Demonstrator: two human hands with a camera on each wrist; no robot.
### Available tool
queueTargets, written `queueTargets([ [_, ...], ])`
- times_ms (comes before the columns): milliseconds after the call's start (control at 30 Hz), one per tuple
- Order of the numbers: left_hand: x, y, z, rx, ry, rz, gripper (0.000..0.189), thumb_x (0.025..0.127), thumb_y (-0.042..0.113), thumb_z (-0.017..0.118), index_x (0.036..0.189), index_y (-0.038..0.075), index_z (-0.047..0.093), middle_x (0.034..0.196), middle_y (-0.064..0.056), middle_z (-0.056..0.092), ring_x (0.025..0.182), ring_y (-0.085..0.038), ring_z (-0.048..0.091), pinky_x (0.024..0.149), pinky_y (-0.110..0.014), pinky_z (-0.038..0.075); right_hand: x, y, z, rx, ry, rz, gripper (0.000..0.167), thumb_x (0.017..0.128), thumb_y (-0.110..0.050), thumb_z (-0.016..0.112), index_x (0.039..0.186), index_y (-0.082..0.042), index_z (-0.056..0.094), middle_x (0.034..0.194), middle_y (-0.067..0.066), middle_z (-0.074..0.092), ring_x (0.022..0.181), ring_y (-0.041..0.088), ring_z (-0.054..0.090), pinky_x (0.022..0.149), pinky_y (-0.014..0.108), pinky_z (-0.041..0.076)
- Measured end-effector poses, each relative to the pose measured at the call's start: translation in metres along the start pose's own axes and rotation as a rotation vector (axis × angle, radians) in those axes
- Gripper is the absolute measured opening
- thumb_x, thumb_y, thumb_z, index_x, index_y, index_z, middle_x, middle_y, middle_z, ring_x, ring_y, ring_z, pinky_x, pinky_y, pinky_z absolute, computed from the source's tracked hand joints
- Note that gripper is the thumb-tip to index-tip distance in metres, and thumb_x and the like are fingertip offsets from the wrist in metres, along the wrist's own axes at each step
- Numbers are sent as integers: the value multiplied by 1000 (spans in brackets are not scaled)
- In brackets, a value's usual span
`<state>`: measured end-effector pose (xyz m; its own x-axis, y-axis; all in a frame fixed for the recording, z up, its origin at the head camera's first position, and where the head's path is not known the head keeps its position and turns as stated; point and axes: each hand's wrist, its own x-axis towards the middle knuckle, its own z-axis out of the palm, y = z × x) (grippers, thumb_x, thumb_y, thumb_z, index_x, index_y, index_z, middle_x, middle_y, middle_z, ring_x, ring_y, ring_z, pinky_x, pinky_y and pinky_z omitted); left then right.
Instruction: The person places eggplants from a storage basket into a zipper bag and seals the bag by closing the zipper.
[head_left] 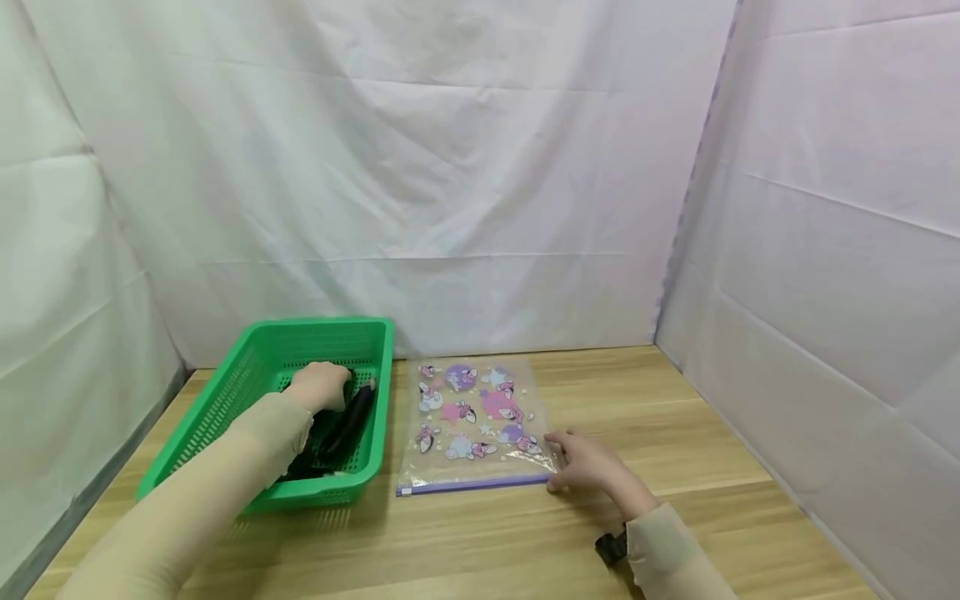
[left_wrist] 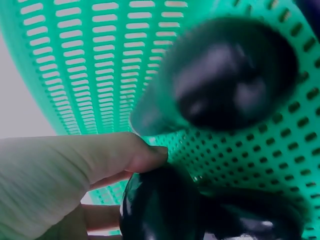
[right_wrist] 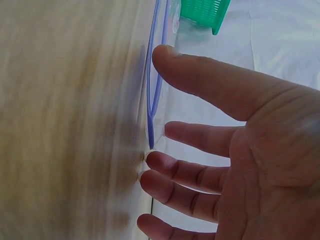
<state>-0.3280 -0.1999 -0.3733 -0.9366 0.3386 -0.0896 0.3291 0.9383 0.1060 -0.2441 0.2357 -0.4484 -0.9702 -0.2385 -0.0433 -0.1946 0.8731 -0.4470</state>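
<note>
My left hand [head_left: 318, 386] reaches into a green plastic basket [head_left: 386, 367] holding several dark, glossy eggplants. In the left wrist view, its thumb and fingers grip the end of one eggplant [left_wrist: 161, 202]; the far side of that grip is hidden. Another eggplant [head_left: 351, 423] lies along the basket's right side. Flat on the table is a clear zip bag [head_left: 467, 427] with pink and purple cartoon prints and a purple slider strip. At its front right corner rests my right hand [head_left: 592, 468], fingers spread and loosely bent, pinching nothing; the right wrist view shows the bag's mouth slightly parted.
The wooden table [head_left: 675, 450] runs back to a white cloth wall [head_left: 420, 183]. More white cloth [head_left: 840, 250] stands along the right side and the left. The basket's raised walls surround the left hand.
</note>
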Motion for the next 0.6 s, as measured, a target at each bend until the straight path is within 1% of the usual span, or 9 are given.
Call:
queueTargets([
  [100, -4, -4, -1, -6, 7, 2, 42, 85, 3, 64, 126, -6, 58, 118, -29, 58, 74, -26, 51, 55, -35, 37, 0, -1, 0, 0, -5, 7, 83, 60, -26, 89, 134, -9, 57, 119, 14, 57, 102, 32, 57, 87, 55, 46],
  [167, -4, -5, -1, -15, 5, 0, 44, 85, 4, 65, 126, -7, 58, 120, -30, 57, 75, -26, 51, 55, -35, 37, 0, -1, 0, -4, -7, 11, 83, 60, -26, 89, 135, -9, 57, 119, 14, 57, 101, 31, 57, 87, 54, 46],
  [333, -4, -7, 0, -15, 6, 3, 41, 84, 6, 65, 123, -6, 60, 113, -28, 59, 70, -25, 49, 54, -35, 37, -1, -2, -1, -13, -7, 13, 82, 61, -26, 89, 135, -10, 57, 120, 15, 57, 102, 32, 58, 87, 54, 46],
  [433, -4, -8, 1, -1, 18, 8, 38, 84, 6, 64, 120, -4, 62, 108, -25, 61, 68, -25, 48, 53, -35, 37, 0, -2, -1, -10, 1, 5, 79, 63, -24, 88, 134, -8, 57, 119, 15, 58, 102, 32, 58, 87, 54, 46],
  [600, -3, -8, 0, 15, 39, 10, 28, 84, 7, 64, 111, 0, 65, 95, -17, 62, 65, -24, 47, 52, -35, 36, 3, 0, -1, 0, 13, 8, 76, 66, -22, 86, 134, -7, 57, 120, 16, 59, 103, 33, 59, 88, 53, 46],
])
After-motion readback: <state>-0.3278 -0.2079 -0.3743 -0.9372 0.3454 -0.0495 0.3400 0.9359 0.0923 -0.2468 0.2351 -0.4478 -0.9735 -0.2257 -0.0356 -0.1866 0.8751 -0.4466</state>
